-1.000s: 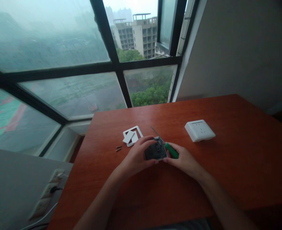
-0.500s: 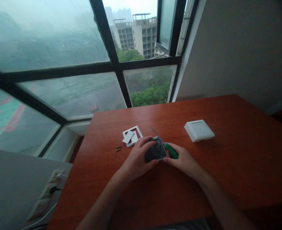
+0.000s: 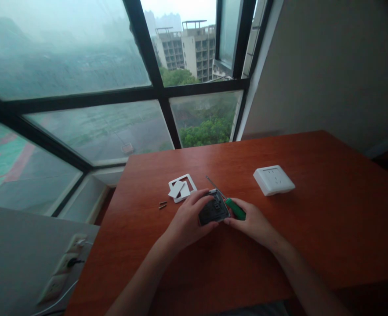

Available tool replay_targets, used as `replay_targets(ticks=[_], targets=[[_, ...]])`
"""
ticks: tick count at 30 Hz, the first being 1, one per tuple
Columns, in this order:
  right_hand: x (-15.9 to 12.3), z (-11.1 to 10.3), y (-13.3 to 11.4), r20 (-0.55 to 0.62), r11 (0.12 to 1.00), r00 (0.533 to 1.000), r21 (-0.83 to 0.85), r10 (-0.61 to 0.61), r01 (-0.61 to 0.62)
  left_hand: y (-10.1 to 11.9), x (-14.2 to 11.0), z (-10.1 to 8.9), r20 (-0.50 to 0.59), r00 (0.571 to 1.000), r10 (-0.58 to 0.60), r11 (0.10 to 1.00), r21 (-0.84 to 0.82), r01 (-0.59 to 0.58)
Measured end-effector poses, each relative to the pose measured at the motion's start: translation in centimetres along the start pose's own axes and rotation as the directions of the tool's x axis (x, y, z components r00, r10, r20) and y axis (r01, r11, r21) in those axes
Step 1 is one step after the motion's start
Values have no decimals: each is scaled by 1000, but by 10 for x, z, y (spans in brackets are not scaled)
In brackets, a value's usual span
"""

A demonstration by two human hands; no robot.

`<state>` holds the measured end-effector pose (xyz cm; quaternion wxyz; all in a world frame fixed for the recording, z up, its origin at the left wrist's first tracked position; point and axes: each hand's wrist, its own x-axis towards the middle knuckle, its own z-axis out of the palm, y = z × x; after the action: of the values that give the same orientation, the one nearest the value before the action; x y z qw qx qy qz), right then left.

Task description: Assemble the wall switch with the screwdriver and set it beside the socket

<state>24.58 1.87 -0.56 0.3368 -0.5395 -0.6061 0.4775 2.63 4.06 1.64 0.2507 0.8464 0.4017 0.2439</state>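
Note:
My left hand grips a square switch module from its left side, thumb along the near edge and fingers over the far edge. The module's dark inner side faces up and a thin pale rim shows around it. In my right hand is a screwdriver with a green handle; its thin metal shaft points away and to the left, past the module's far corner. The right thumb touches the module's near right corner. Beyond my left hand lie a white frame, white cover pieces and two screws.
A white wall socket on a box stands at the right on the reddish-brown table. Tall windows border the table's far side. Wall outlets with plugged cables are low at the left.
Almost nothing differs. Both hands keep their hold on the switch module and screwdriver, and the view has shifted very slightly.

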Motion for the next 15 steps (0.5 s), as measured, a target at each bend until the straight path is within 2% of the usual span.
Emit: replay_targets(ticks=[5, 9, 15], targets=[[4, -4, 4, -50, 998, 999, 54, -19, 22, 1, -1, -2, 50, 998, 48, 996, -79, -44], [7, -2, 7, -71, 994, 997, 99, -35, 42, -1, -1, 0, 48, 997, 68, 990, -126, -62], [6, 2, 3, -59, 993, 997, 109, -45, 51, -4, -2, 2, 55, 996, 65, 989, -135, -57]])
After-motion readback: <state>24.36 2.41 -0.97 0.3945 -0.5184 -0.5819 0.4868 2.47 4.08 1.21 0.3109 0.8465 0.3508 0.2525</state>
